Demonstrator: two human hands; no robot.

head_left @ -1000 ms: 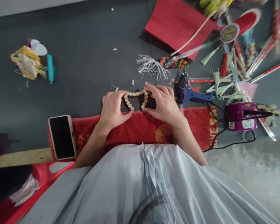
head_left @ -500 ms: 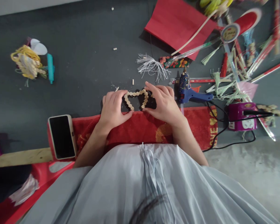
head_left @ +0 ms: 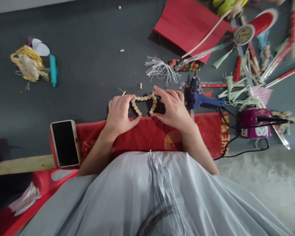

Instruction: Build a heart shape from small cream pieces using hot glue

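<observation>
A beige, knobbly, bead-like strip is bent into an open, roughly heart-like outline over the table's near edge, with a gap on the side facing me. My left hand curves round its left side, fingertips at the upper corner and thumb by the lower end. On the other side my right hand holds it between fingers and thumb in the same way. Part of another small beige piece shows beside the right fingers, mostly hidden. Just beyond the strip lies a short white stick.
A red towel lies under my wrists, with a phone at its left. Rightward are a blue glue gun, its black cable, a purple box and a ribbon spool. White strands and red paper lie beyond.
The view has shifted very slightly. Both hands keep the same hold on the beige strip, and its shape looks the same.
</observation>
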